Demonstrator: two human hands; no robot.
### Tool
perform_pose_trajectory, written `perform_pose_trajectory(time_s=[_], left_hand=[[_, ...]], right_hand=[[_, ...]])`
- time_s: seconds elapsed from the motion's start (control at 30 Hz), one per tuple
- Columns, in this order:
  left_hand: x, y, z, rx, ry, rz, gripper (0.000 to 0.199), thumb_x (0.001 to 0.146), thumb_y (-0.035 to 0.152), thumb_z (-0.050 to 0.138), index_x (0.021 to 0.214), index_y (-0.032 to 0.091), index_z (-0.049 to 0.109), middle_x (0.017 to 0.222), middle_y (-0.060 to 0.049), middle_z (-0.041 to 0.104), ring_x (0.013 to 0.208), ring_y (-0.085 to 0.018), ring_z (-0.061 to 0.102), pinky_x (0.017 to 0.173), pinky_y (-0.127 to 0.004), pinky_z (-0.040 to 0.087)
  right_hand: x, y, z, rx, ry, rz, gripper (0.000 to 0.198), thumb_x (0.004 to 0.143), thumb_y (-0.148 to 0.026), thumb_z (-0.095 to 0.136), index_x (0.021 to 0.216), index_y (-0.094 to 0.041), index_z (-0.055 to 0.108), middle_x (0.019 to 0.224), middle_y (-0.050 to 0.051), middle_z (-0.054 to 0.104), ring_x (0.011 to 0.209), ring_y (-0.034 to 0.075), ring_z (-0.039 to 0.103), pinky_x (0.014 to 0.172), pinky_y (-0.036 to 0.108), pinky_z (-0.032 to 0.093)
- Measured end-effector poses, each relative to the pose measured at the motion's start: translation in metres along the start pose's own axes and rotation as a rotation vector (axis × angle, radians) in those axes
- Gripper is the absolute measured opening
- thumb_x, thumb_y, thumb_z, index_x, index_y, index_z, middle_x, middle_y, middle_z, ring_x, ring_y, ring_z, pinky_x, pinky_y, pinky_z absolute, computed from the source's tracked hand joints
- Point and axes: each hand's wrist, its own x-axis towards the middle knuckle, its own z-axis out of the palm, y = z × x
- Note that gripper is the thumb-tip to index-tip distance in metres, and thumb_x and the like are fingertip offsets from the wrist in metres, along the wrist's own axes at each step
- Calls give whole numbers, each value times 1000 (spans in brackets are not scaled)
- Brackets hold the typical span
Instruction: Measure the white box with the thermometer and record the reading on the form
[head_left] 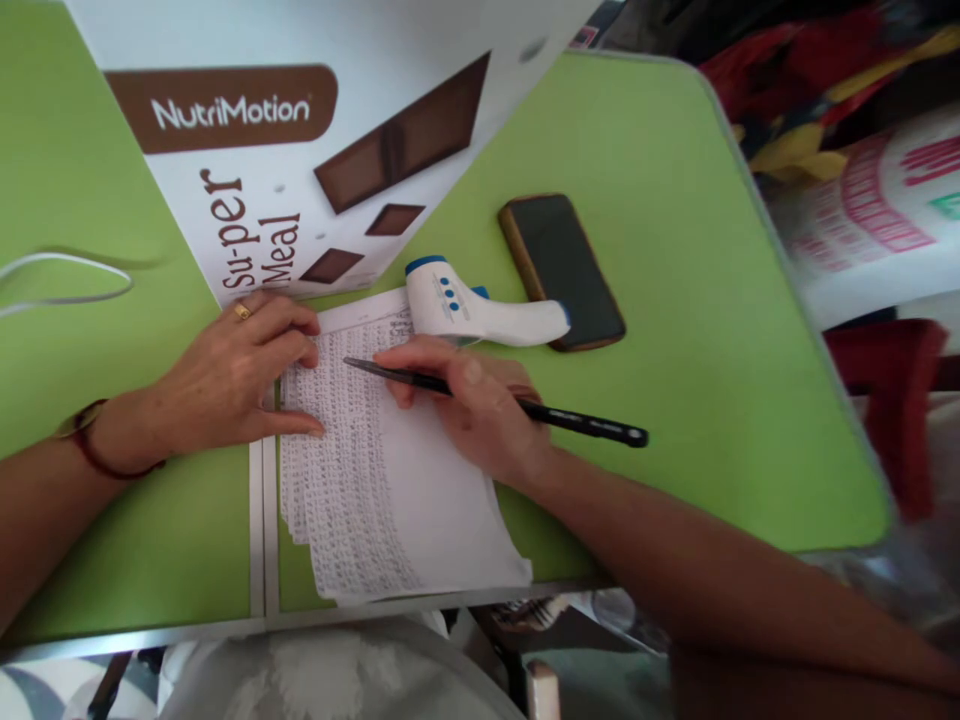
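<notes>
My right hand [487, 400] is closed round a slim black pen [585, 420] with a long grey tapered front. The pen's tip points left over the sheets of paper [457, 500], which carry dense rows of small handwriting; whether it touches them I cannot tell. My left hand [247, 375] lies at the sheets' left edge, thumb stretched onto the paper and apart from the bent fingers, holding nothing. It wears a gold ring and a dark wrist band. Just beyond my right hand, a white and blue infrared thermometer [487, 315] rests over the sheets' top corner.
A phone [574, 270] in a brown case lies partly under the thermometer's handle. Behind the sheets stands a large white NutriMotion box [300, 210]. A white cable [67, 260] crosses the green table [697, 330] at far left. Beyond the right edge are a printed sack [870, 210] and red chair [892, 410].
</notes>
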Motion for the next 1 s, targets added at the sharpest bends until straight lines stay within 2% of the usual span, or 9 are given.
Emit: perform_pose_trajectory(time_s=[0.1, 0.2, 0.4, 0.67, 0.83, 1.0], left_hand=[[0, 0, -1, -12, -6, 2, 50, 89, 64, 59, 98, 15, 58, 116, -17, 61, 105, -31, 58, 90, -48, 50], [0, 0, -2, -8, -17, 5, 49, 90, 63, 60, 101, 16, 59, 116, -16, 60, 105, -30, 58, 91, -47, 50], [0, 1, -4, -11, -30, 2, 44, 91, 61, 59, 103, 19, 61, 118, -14, 60, 106, -29, 57, 89, -46, 49], [0, 2, -5, -39, -48, -29, 45, 90, 63, 59, 101, 20, 64, 119, -14, 60, 109, -29, 56, 93, -47, 48], [0, 3, -4, -34, -39, -18, 45, 90, 62, 60, 101, 19, 64, 118, -14, 59, 108, -30, 56, 92, -48, 49], [1, 3, -4, -49, -36, -21, 44, 90, 62, 60, 100, 19, 64, 117, -14, 59, 107, -29, 56, 92, -48, 51]], right_hand=[[1, -2, 0, -94, 18, 71, 21, 94, -38, 51, 98, -27, 69, 72, 0, 65, 63, 16, 62, 58, 32, 54], [0, -3, 1, -159, 54, 28, 10, 86, -29, 60, 89, -27, 69, 74, 0, 69, 62, 14, 61, 54, 29, 52], [1, -7, 4, -285, 40, 51, 14, 84, -24, 59, 89, -27, 71, 73, 0, 70, 55, 13, 58, 50, 28, 50], [0, -6, 4, -370, 24, -12, 14, 88, -30, 59, 95, -30, 71, 81, 1, 72, 68, 17, 65, 62, 33, 56], [1, -7, 4, -367, 16, -49, 14, 89, -28, 58, 94, -29, 71, 81, 1, 73, 69, 17, 66, 62, 33, 55], [1, -8, 4, -378, -6, -28, 14, 90, -29, 57, 95, -30, 70, 82, 1, 72, 69, 17, 66, 63, 34, 56]])
